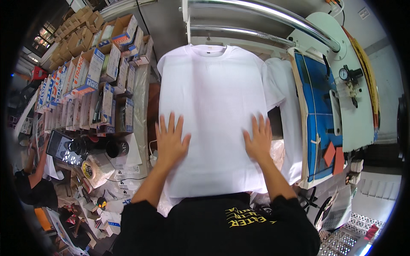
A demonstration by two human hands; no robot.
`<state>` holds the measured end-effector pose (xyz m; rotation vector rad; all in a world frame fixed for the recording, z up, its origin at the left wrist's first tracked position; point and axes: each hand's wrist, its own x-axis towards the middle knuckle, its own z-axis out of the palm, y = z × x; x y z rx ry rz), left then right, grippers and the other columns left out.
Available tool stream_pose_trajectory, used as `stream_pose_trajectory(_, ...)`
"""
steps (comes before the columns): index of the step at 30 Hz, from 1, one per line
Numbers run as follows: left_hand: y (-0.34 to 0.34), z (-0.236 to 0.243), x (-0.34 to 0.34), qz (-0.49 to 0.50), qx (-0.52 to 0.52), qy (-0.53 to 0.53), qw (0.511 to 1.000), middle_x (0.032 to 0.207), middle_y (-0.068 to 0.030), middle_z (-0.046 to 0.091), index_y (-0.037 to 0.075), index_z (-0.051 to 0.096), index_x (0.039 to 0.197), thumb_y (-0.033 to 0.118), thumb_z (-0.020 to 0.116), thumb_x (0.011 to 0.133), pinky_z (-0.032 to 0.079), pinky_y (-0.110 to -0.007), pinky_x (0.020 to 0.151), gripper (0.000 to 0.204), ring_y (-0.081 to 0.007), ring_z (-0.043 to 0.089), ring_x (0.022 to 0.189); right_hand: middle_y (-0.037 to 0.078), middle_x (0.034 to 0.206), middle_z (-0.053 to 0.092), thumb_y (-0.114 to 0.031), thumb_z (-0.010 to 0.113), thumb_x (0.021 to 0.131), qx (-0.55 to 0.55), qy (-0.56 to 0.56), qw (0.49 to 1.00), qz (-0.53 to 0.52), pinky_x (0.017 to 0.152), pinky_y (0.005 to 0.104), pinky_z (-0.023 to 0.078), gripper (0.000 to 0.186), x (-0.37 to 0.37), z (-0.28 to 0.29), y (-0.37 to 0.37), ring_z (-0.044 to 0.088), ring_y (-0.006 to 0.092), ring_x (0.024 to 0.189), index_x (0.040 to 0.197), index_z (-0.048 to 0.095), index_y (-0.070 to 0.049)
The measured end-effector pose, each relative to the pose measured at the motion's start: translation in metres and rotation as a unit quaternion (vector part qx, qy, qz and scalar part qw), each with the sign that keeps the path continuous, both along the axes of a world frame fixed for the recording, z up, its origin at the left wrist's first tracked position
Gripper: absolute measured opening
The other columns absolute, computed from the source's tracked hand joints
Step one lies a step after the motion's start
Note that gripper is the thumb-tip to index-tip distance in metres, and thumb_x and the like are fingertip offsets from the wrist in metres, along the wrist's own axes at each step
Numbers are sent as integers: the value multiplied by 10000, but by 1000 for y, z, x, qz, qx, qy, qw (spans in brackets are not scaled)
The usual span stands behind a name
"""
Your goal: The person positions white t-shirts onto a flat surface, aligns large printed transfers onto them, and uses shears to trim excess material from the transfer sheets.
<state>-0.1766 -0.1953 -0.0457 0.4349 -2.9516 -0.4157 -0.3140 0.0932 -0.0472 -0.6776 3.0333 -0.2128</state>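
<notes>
A white T-shirt [213,94] lies spread out in the middle, collar toward the back, its lower edge near my body. My left hand [171,141] rests on the shirt's left side, palm down with fingers spread. On the right side of the shirt, my right hand [258,138] also lies palm down, fingers apart. More white fabric [290,149] shows under and to the right of the shirt.
Stacked cardboard boxes [89,70] line the left, above a tablet [64,147] and small items. Metal bars [243,32] cross the back. A blue board [320,119] and a machine with a gauge [358,106] stand right. A co-worker [30,183] is at the far left.
</notes>
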Motion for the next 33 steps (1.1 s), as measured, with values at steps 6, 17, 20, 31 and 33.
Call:
stream_pose_trajectory(6, 1, -71, 111, 113, 585, 61, 801, 1464, -158, 411, 40, 451, 1413, 290, 531, 984, 326, -507, 1101, 504, -361, 403, 1331, 185, 1454, 450, -378, 448, 1018, -376, -280, 858, -209, 1070, 429, 404, 566, 88, -44, 120, 488, 346, 1282, 1488, 358, -77)
stream_pose_trajectory(17, -45, -124, 238, 234, 825, 5, 514, 1093, -98, 673, 30, 581, 1213, 275, 652, 944, 510, -358, 870, 370, -202, 643, 922, 100, 1086, 677, -227, 597, 973, -647, -473, 530, -276, 899, 375, 530, 240, 85, -76, 214, 646, 218, 1006, 1099, 610, -24)
stream_pose_trajectory(20, -23, -119, 231, 221, 796, -35, 563, 1123, -121, 675, -6, 576, 1210, 239, 669, 930, 518, -362, 884, 384, -208, 653, 979, 89, 1005, 696, -250, 598, 982, -651, -460, 546, -259, 803, 348, 553, 240, 89, -89, 231, 668, 196, 888, 1043, 629, -20)
stream_pose_trajectory(31, -5, -94, 315, 260, 768, 0, 586, 1040, -120, 700, -54, 603, 1129, -19, 730, 819, 536, -275, 869, 337, -178, 682, 931, 118, 1117, 671, -264, 539, 1010, -690, -372, 542, -302, 915, 364, 521, 302, 97, -56, 206, 647, 237, 990, 1112, 604, 12)
stream_pose_trajectory(33, 8, -93, 326, 276, 793, 77, 538, 1024, -112, 696, -56, 601, 1126, -48, 711, 821, 536, -262, 846, 324, -169, 674, 908, 125, 1139, 662, -267, 546, 1007, -710, -349, 541, -287, 935, 375, 517, 305, 99, -61, 206, 642, 247, 1015, 1118, 599, 12)
